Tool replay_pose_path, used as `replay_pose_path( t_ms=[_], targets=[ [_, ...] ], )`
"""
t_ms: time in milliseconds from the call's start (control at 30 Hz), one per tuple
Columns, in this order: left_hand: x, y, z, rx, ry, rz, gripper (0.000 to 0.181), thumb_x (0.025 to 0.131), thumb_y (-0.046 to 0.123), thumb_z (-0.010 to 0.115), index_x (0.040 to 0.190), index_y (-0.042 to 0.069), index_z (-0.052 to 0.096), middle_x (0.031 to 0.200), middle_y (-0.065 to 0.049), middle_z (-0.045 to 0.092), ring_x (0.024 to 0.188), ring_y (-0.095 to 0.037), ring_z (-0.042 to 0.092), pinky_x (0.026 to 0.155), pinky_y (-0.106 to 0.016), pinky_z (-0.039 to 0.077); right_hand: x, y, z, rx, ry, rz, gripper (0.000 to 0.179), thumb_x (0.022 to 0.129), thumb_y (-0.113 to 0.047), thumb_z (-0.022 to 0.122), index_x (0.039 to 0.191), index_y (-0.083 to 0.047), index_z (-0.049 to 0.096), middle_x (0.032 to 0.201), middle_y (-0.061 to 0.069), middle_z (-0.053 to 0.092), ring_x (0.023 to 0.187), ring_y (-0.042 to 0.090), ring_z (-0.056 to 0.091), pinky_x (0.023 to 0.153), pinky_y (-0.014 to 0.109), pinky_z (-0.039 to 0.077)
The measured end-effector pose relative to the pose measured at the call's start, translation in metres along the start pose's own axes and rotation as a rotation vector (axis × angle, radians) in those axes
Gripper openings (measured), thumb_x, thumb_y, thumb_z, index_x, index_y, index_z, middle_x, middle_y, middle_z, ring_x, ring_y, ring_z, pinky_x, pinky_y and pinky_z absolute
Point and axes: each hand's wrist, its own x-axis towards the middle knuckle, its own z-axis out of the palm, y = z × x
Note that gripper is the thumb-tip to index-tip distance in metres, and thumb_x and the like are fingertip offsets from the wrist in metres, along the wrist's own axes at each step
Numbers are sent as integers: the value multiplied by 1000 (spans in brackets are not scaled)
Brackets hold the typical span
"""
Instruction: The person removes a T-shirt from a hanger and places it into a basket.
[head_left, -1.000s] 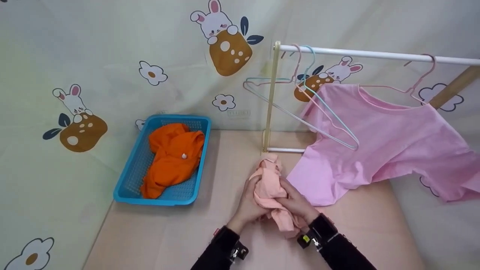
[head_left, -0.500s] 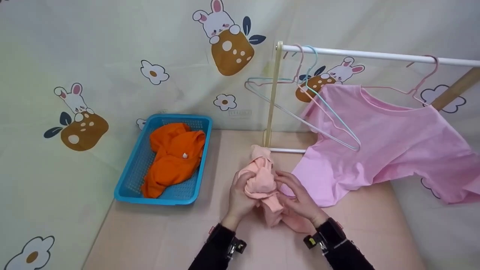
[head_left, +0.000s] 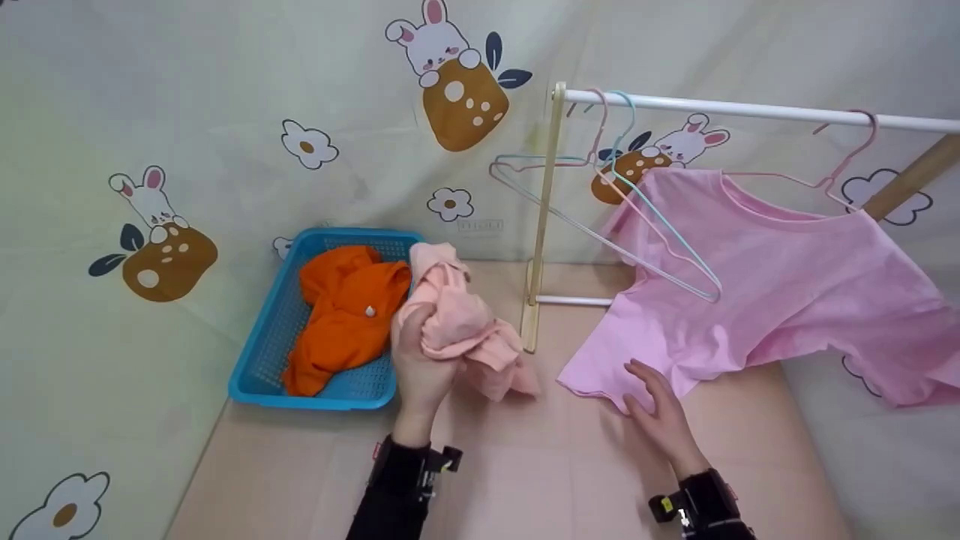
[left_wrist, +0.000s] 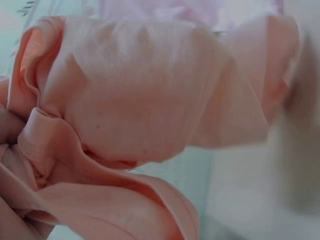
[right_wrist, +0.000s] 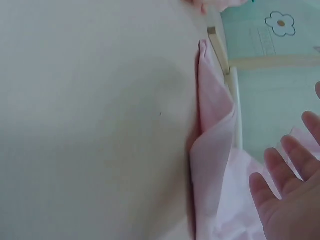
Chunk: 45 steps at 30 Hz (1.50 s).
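Note:
My left hand (head_left: 421,367) grips a bunched peach garment (head_left: 459,319) beside the right rim of the blue basket (head_left: 247,367). In the left wrist view, folds of the peach garment (left_wrist: 135,95) fill most of the picture, with the fingers at the left edge. Inside the basket lies a crumpled orange garment (head_left: 341,322) with a small white spot on it. My right hand (head_left: 667,420) holds nothing; its fingers are spread in front of the hem of a pink T-shirt (head_left: 765,277). The right wrist view shows those fingers next to the pink cloth (right_wrist: 212,165).
A clothes rack with a white rail (head_left: 712,107) and a wooden post (head_left: 545,195) stands at the back right. The pink T-shirt hangs there, alongside pink and teal hangers (head_left: 664,229). Behind the peach-coloured table surface (head_left: 540,480) is a rabbit-print wall covering (head_left: 337,75).
The peach garment has gone from between both hands to the left hand alone, carried left to the basket. My right hand has let go and moved right.

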Motion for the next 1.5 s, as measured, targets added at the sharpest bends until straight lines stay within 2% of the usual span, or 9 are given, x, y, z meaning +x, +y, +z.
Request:
replay_pose_path(
  t_ms=[233, 367, 567, 733, 867, 1067, 1100, 1333, 1500],
  targets=[
    [50, 41, -44, 9, 225, 90, 65, 62, -7, 86, 118, 1, 54, 120, -27, 53, 112, -24, 48, 97, -36, 41, -19, 41, -15, -28, 25, 102, 49, 84, 11, 68, 131, 7, 57, 135, 27, 52, 124, 11, 45, 96, 11, 33],
    [76, 57, -66, -13, 328, 156, 51, 69, 0, 80, 114, -1, 55, 116, -29, 55, 111, -27, 51, 99, -38, 41, -24, 49, -23, -105, 25, 58, 54, 82, 6, 70, 133, 6, 55, 137, 27, 51, 129, 27, 43, 106, 15, 23],
    [91, 22, -96, 190, 384, 190, 49, 72, 13, 86, 113, 13, 58, 116, -20, 57, 110, -28, 48, 94, -37, 41, -24, 53, -31, -239, 5, 35, 66, 81, -7, 72, 141, 6, 46, 143, 31, 42, 127, 53, 36, 105, 63, 24],
    [99, 1, -108, 314, 323, 172, 48, 77, 17, 86, 116, 23, 59, 126, -19, 52, 120, -26, 45, 94, -40, 46, -25, 53, -35, -233, -27, 107, 67, 83, -9, 71, 143, 5, 44, 148, 31, 36, 131, 54, 30, 101, 72, 22],
    [104, -7, -112, 290, 298, -11, 35, 84, 32, 77, 114, 26, 59, 130, -10, 52, 118, -21, 47, 94, -38, 47, -27, 53, -35, -235, -47, 139, 66, 85, -10, 71, 143, 5, 44, 148, 31, 34, 132, 55, 28, 102, 73, 21],
    [98, -32, -115, 471, 64, -152, 44, 85, 36, 75, 122, 23, 57, 134, -15, 49, 112, -32, 50, 92, -51, 47, -27, 54, -37, -267, -45, 129, 66, 84, -11, 71, 143, 3, 44, 148, 31, 36, 132, 55, 29, 102, 72, 21],
    [96, -38, -116, 555, -2, -129, 49, 82, 33, 78, 125, 19, 57, 134, -22, 47, 113, -38, 49, 91, -56, 46, -27, 54, -37, -275, -46, 122, 66, 85, -12, 71, 143, 3, 44, 148, 30, 36, 132, 54, 30, 102, 72, 21],
    [77, -55, -119, 728, -676, -472, 69, 87, 12, 69, 149, 6, 39, 149, -34, 28, 127, -57, 35, 92, -75, 35, -16, 50, -41, -306, -8, 52, 64, 85, -14, 70, 142, 3, 46, 146, 29, 40, 128, 52, 36, 101, 70, 24],
    [68, -58, -119, 711, -867, -560, 66, 93, 18, 63, 151, 0, 35, 152, -35, 26, 130, -59, 32, 98, -73, 32, -3, 42, -55, -317, 38, 18, 67, 82, -14, 71, 142, 1, 46, 146, 28, 40, 129, 52, 35, 100, 73, 22]
  ],
)
